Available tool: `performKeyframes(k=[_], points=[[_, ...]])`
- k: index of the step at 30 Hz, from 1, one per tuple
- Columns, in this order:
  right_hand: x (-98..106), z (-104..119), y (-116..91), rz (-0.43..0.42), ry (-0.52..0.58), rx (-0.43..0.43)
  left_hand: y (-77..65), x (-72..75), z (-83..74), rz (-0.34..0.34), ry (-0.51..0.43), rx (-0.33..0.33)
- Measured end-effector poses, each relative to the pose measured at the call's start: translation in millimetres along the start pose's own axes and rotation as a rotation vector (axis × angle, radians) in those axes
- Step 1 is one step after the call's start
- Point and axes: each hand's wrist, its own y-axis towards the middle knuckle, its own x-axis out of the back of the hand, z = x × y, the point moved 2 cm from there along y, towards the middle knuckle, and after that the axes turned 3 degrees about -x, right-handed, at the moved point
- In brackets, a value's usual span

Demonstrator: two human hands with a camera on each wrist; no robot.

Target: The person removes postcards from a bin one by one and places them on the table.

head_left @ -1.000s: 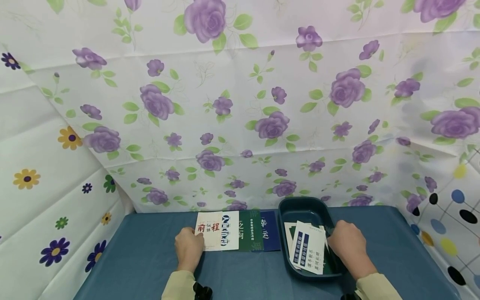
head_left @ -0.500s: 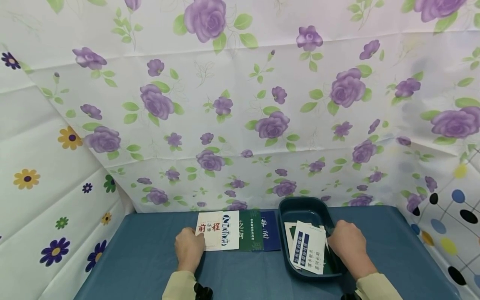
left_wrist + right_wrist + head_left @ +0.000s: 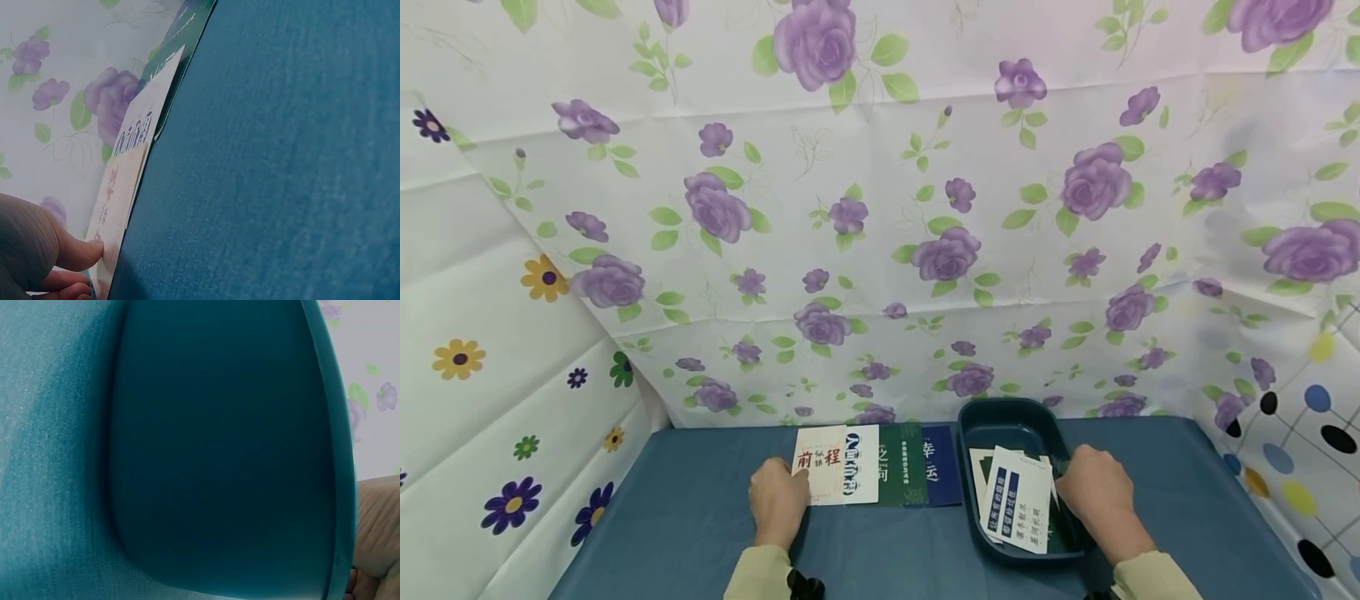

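Observation:
A row of overlapping cards lies along the back of the table. My left hand pinches the left edge of the cream card with red lettering; in the left wrist view its thumb lies on top. To the right follow a white card with blue lettering, green cards and a dark blue card. My right hand grips the right rim of a dark teal tray. Inside that tray lie several cards, a white card with blue bands topmost.
A blue cloth covers the table. Behind it rises a white sheet with purple flowers. Patterned sheets also close off the left and right sides. The tray's left wall stands right at the end of the card row.
The head view has shifted slightly, so everything sits a little lower in it. Both hands, the card row and the tray keep their places.

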Motion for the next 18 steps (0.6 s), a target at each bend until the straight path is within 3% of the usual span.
performKeyframes(k=[5,9,14,18], points=[[0,1,0,-0.007,0.002,0.002,0.4,1.0,3.5,-0.007,-0.018,0.014],[0,1,1,-0.011,0.004,-0.003,0.4,4.8,-2.0,-0.059,-0.032,0.004],[1,0,2,-0.016,0.004,-0.008,-1.7,12.8,-24.9,-0.138,-0.045,-0.056],[1,1,0,-0.005,0.003,-0.002,-5.9,17.9,-52.2,-0.177,-0.088,-0.111]])
